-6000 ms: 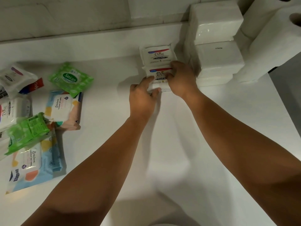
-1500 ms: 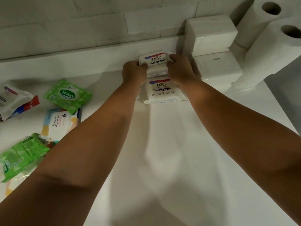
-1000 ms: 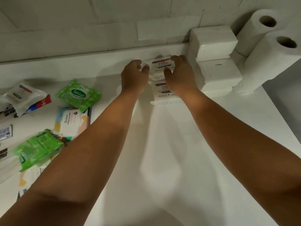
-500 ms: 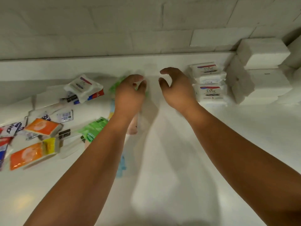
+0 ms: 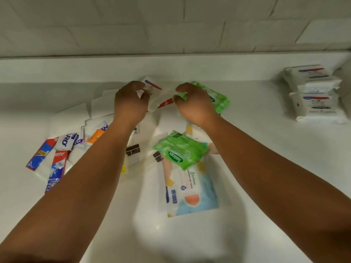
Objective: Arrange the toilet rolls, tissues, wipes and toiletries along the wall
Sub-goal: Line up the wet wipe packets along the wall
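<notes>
Nearest, short of both wrists, a blue wipes pack (image 5: 190,188) lies flat on the counter (image 5: 275,149). A green pack (image 5: 180,151) rests on its far end, just under the right forearm. Toothpaste tubes (image 5: 57,162) lie scattered to the left of the left forearm. The hands are close together but not touching. The left hand (image 5: 131,103) pinches the edge of a white pack (image 5: 157,93) lying between them. The right hand (image 5: 193,105) curls at its other end, though blur hides whether it grips that pack or the second green pack (image 5: 218,99) just beyond it. Well right of the right hand, a Dove stack (image 5: 315,93) sits by the wall (image 5: 171,25).
</notes>
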The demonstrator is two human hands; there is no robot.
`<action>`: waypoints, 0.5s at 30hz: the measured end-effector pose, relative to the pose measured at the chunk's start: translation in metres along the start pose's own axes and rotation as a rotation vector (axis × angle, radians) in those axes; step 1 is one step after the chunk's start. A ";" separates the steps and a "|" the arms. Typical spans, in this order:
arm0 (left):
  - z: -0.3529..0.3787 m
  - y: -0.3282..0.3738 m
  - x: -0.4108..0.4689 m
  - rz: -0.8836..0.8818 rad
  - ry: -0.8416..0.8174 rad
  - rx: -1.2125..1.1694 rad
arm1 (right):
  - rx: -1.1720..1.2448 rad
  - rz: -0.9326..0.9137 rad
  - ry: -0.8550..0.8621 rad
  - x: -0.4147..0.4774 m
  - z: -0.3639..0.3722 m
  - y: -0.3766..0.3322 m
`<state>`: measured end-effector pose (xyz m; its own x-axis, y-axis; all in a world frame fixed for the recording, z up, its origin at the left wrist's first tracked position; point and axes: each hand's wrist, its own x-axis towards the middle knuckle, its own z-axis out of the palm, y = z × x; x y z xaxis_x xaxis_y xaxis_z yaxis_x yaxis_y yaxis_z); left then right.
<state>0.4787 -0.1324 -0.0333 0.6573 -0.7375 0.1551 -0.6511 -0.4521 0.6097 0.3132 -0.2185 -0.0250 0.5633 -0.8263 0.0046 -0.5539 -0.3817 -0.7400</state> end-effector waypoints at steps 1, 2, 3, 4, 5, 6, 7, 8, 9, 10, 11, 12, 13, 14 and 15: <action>-0.003 -0.010 0.007 -0.011 -0.021 0.020 | -0.012 0.018 -0.019 0.003 0.009 -0.005; -0.004 -0.019 0.015 -0.012 -0.043 0.041 | -0.021 0.040 -0.035 0.006 0.017 -0.009; -0.005 -0.027 0.022 -0.005 -0.063 0.066 | -0.032 0.062 -0.050 0.009 0.024 -0.012; -0.006 -0.032 0.027 0.003 -0.081 0.094 | -0.043 0.085 -0.070 0.011 0.029 -0.014; -0.006 -0.037 0.032 0.009 -0.098 0.117 | -0.046 0.110 -0.096 0.013 0.035 -0.016; -0.006 -0.041 0.038 0.006 -0.116 0.130 | -0.041 0.140 -0.125 0.016 0.040 -0.017; -0.006 -0.045 0.043 -0.005 -0.137 0.134 | -0.032 0.170 -0.151 0.018 0.044 -0.019; -0.005 -0.048 0.048 -0.021 -0.162 0.133 | -0.010 0.198 -0.173 0.021 0.049 -0.022; -0.005 -0.048 0.051 -0.037 -0.187 0.132 | 0.033 0.227 -0.192 0.023 0.052 -0.022; -0.004 -0.049 0.054 -0.048 -0.211 0.133 | 0.088 0.257 -0.206 0.025 0.056 -0.023; -0.003 -0.049 0.057 -0.054 -0.236 0.133 | 0.141 0.281 -0.211 0.027 0.060 -0.026; -0.003 -0.048 0.060 -0.057 -0.264 0.127 | 0.182 0.302 -0.209 0.029 0.064 -0.027; -0.002 -0.047 0.063 -0.058 -0.290 0.116 | 0.213 0.316 -0.205 0.030 0.067 -0.029; -0.002 -0.046 0.064 -0.055 -0.317 0.103 | 0.243 0.326 -0.200 0.031 0.069 -0.030; -0.002 -0.044 0.064 -0.050 -0.343 0.093 | 0.280 0.337 -0.189 0.032 0.070 -0.031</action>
<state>0.5507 -0.1589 -0.0488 0.5338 -0.8318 -0.1522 -0.6637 -0.5236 0.5341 0.3913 -0.2041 -0.0494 0.4968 -0.7848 -0.3704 -0.5528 0.0428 -0.8322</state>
